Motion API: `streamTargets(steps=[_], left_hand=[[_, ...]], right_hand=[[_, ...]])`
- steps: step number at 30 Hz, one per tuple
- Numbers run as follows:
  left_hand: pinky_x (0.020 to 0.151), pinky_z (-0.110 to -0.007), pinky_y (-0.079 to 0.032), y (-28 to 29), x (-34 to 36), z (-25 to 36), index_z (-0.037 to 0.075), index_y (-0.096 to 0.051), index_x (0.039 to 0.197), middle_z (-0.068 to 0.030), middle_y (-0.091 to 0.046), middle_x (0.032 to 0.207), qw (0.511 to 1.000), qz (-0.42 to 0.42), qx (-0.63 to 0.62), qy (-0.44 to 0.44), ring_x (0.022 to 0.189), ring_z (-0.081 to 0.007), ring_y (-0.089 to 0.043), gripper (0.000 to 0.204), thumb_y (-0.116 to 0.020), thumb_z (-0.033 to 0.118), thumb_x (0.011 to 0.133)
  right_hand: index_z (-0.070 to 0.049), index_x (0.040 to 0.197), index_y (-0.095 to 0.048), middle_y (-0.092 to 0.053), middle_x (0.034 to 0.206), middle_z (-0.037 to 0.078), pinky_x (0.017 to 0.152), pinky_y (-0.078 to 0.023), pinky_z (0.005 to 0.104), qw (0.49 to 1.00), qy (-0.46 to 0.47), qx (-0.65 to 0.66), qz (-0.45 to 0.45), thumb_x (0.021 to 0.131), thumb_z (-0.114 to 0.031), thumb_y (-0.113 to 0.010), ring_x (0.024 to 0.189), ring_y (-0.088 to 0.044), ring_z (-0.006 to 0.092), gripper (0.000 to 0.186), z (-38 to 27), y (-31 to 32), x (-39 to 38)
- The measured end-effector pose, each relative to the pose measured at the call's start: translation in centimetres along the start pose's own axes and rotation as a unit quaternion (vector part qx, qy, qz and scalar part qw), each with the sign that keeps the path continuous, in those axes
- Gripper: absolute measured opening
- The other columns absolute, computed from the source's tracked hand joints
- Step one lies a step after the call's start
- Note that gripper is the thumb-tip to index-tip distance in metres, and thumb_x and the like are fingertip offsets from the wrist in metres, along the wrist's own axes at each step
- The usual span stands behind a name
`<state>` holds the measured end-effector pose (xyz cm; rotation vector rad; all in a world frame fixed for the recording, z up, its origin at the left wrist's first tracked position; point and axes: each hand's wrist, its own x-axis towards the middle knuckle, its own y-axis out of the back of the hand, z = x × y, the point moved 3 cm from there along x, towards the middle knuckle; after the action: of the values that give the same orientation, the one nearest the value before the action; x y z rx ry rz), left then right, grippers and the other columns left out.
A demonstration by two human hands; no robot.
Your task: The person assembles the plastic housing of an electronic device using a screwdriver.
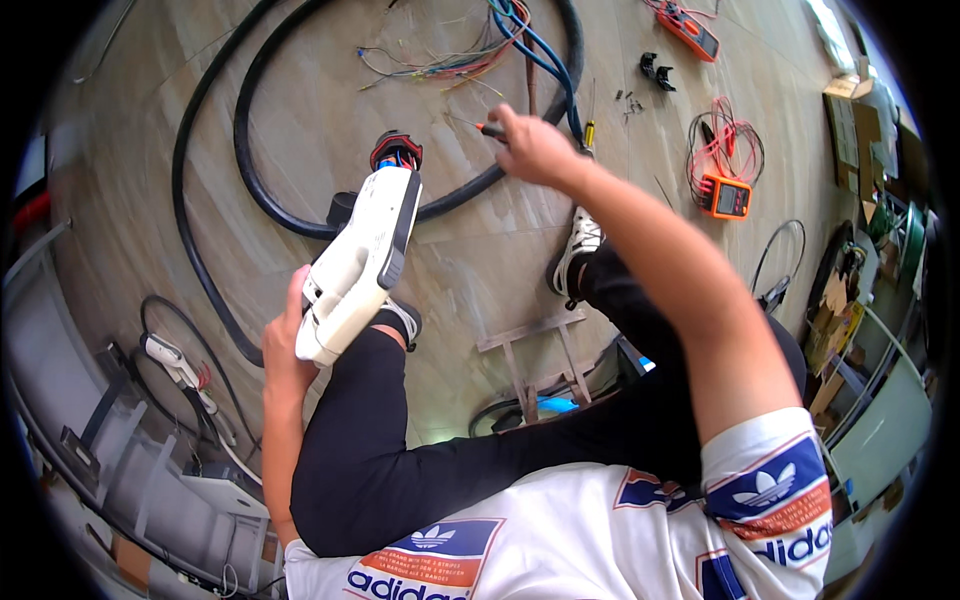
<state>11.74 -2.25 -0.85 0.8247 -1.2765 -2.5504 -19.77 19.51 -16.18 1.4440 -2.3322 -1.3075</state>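
My left hand (288,335) is closed round the back end of a white EV charging connector (362,255), held slantwise above my left knee. Its far end carries a black and red round head (396,150), with blue and red wires showing just behind it. In my right hand (535,148), stretched out ahead over the floor, is a screwdriver (492,130) with a red and dark handle, its thin shaft pointing left. The fingers are closed on that handle. The screwdriver is apart from the connector.
Thick black cable (250,180) loops across the tiled floor, with loose coloured wires (450,65) at the far side. To the right lie an orange multimeter (727,197) with leads, another meter (688,32), black clips (656,72) and a yellow screwdriver (590,132). A second white connector (172,358) lies left.
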Motion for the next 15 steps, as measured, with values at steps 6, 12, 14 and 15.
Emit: streamTargets(steps=[6,12,14,15], left_hand=[[0.084,-0.036,-0.051,0.5,4.6,2.6,0.01,-0.043,0.139,-0.0224,-0.067,0.102,0.991,-0.079,-0.086,-0.07,0.101,-0.0421,-0.063,0.071,-0.064,-0.008,0.075],[0.087,-0.032,-0.049,0.0,9.8,3.2,0.003,-0.047,0.134,-0.023,-0.066,0.105,0.986,-0.1,-0.111,-0.078,0.106,-0.0306,-0.066,0.06,-0.065,-0.003,0.077],[0.086,-0.03,-0.049,0.3,10.9,3.6,-0.001,-0.055,0.126,-0.0143,-0.069,0.107,0.987,-0.115,-0.108,-0.016,0.099,-0.0169,-0.062,0.049,-0.068,0.0,0.079],[0.085,-0.03,-0.049,0.2,11.3,4.4,-0.001,-0.056,0.126,-0.0131,-0.069,0.105,0.986,-0.13,-0.109,0.001,0.097,-0.016,-0.062,0.048,-0.068,0.0,0.079]], right_hand=[[-0.006,0.089,-0.057,-0.064,0.072,0.015,0.066,-0.05,0.0457,0.983,0.155,-0.093,0.005,0.077,-0.021,-0.063,0.072,-0.064,0.0356,0.02,-3.3,11.0,-0.1],[-0.007,0.096,-0.064,-0.063,0.074,0.013,0.067,-0.049,0.04,0.989,0.142,-0.024,0.024,0.079,-0.024,-0.067,0.07,-0.062,0.0328,0.025,-3.2,13.7,-2.4],[-0.006,0.098,-0.065,-0.065,0.079,0.015,0.07,-0.051,0.0377,0.988,0.152,0.009,0.032,0.081,-0.02,-0.069,0.072,-0.063,0.0319,0.022,-2.0,13.0,-3.0],[-0.006,0.101,-0.066,-0.067,0.082,0.015,0.072,-0.052,0.0362,0.986,0.161,0.008,0.034,0.082,-0.019,-0.07,0.075,-0.065,0.0301,0.024,-0.7,12.3,-3.4]])
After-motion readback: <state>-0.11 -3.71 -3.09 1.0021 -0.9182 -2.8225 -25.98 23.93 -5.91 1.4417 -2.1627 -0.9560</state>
